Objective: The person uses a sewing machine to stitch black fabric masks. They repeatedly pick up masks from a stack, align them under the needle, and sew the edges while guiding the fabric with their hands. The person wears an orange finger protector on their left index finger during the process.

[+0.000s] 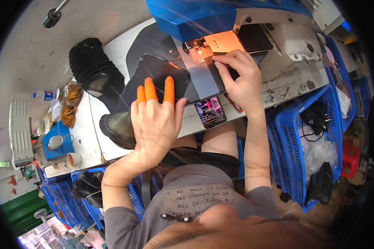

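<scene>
My left hand (156,118) lies flat with fingers spread on a black sheet piece (160,68), perhaps fabric or leather. Orange finger cots (150,88) cover three of its fingers; the thumb is bare. Beside the lit needle area (201,50) of a blue sewing machine (191,18), my right hand (242,81) has thumb and index finger pinched at the edge of black material. What sits between these fingertips is mostly hidden. Black pieces spread across the machine bed under both hands, and one rounded end (117,128) hangs over the table's near edge.
A phone (211,112) with a lit screen lies at the table's front edge. Stacked black pieces (93,64) stand at the left, near a bundle of brown strips (71,103) and a paper cup (74,159). A blue crate (284,141) with plastic bags stands at the right.
</scene>
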Motion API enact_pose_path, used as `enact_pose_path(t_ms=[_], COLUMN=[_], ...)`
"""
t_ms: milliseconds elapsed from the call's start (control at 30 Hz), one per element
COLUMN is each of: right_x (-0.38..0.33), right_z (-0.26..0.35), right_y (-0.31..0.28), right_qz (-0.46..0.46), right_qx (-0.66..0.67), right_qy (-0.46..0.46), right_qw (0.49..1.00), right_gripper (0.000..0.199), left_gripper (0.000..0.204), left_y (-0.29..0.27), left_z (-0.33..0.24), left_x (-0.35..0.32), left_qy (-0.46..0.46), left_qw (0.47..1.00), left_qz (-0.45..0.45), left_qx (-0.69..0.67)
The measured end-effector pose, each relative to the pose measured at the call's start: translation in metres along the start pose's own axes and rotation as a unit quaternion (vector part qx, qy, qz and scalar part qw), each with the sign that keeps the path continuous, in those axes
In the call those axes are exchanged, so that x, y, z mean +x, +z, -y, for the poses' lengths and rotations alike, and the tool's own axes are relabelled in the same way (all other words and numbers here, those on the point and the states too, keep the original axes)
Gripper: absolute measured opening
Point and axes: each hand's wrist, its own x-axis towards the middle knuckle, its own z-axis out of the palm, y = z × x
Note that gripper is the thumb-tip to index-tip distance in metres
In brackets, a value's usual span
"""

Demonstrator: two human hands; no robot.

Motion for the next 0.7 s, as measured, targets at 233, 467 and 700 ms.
enact_pose_path(t_ms=[233, 467, 700], right_x=[-0.001, -0.001, 0.0], right_z=[0.003, 0.004, 0.005], right_y=[-0.001, -0.003, -0.004], right_qz=[0.012, 0.012, 0.011], right_qx=[-0.009, -0.015, -0.006], right_qy=[0.016, 0.017, 0.019], right_qw=[1.0, 1.0, 1.0], right_gripper=[0.009, 0.009, 0.01], left_gripper=[0.058, 0.071, 0.035], left_y=[0.009, 0.014, 0.039], left_z=[0.0, 0.02, 0.104], left_x=[-0.03, -0.041, -0.062], left_qy=[0.015, 0.03, -0.353], left_qw=[0.997, 0.973, 0.643], left_qz=[-0.028, -0.074, -0.259], left_qx=[-0.064, -0.215, -0.628])
